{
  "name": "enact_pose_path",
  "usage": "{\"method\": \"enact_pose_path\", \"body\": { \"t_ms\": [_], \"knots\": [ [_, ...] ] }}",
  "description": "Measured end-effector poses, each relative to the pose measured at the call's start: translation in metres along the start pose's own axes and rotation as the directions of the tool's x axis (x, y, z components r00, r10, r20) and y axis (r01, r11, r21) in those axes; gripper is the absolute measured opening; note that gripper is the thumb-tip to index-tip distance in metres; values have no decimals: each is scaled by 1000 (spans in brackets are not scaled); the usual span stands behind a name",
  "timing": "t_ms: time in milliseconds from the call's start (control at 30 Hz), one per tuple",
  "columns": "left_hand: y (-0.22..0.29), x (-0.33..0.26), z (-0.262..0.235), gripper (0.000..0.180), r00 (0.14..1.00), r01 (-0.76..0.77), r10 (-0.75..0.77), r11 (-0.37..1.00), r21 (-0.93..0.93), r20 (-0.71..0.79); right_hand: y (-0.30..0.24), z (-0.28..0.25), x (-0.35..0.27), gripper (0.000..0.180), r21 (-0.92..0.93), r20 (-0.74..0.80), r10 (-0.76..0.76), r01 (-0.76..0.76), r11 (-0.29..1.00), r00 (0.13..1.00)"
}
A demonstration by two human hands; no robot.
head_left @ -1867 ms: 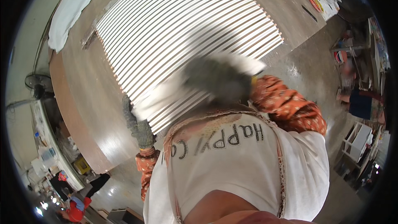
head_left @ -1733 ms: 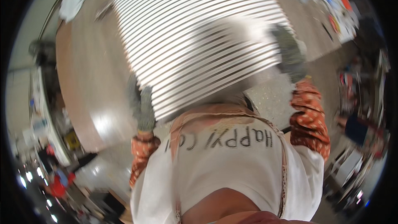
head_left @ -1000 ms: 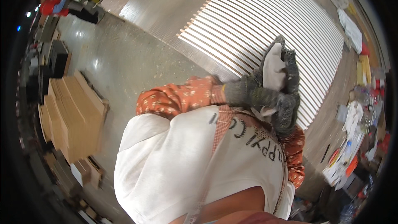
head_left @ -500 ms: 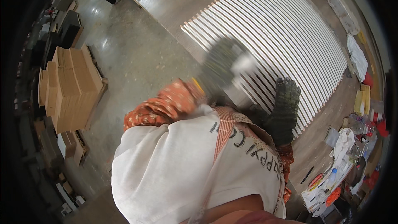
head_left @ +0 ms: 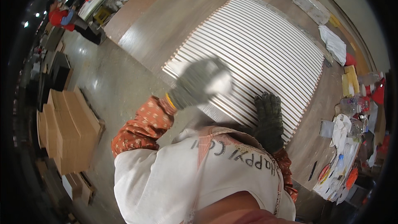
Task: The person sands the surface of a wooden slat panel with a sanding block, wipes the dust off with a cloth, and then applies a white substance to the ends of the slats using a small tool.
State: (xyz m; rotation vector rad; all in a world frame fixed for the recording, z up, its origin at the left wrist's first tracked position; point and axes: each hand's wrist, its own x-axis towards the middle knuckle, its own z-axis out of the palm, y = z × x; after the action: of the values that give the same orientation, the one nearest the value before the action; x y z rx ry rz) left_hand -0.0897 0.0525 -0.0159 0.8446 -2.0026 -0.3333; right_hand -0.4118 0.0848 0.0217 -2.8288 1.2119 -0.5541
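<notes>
Since half a second back, view is swinging so more of the white slatted panel with thin brown gaps is showing, and left hand is lifting higher over its near corner. Left hand in grey knit glove is blurring mid-motion, seeming to hold a pale rag; finger state cannot tell. Right hand in dark knit glove is lying flat on the panel's near edge, fingers spread. Panel is lying flat on a brown wooden worktable. Stacked cardboard sheets are sitting on the concrete floor, left.
</notes>
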Motion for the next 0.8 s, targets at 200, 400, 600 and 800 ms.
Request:
{"method": "enact_pose_path", "body": {
  "t_ms": [200, 400, 600, 800],
  "knots": [
    [-36, 12, -71, 52, 922, 310, -338, 936, 165, 188, -7, -6, 3, 83, 109, 78, 32, -40, 993, 996],
    [-83, 61, -138, 41, 883, 419, -360, 894, 161, -301, -8, -33, 12, 75, 335, -37, 100, -82, 939, 994],
    [-37, 153, -3, 63, 957, -59, 43, 997, 46, 288, 9, -8, 8, 64, 126, -154, 243, -225, 966, 958],
    [-39, 196, 108, 51, 681, -551, 506, 830, -84, 529, 9, -11, 9, 56, 151, -137, 321, -301, 942, 937]
  ]
}}
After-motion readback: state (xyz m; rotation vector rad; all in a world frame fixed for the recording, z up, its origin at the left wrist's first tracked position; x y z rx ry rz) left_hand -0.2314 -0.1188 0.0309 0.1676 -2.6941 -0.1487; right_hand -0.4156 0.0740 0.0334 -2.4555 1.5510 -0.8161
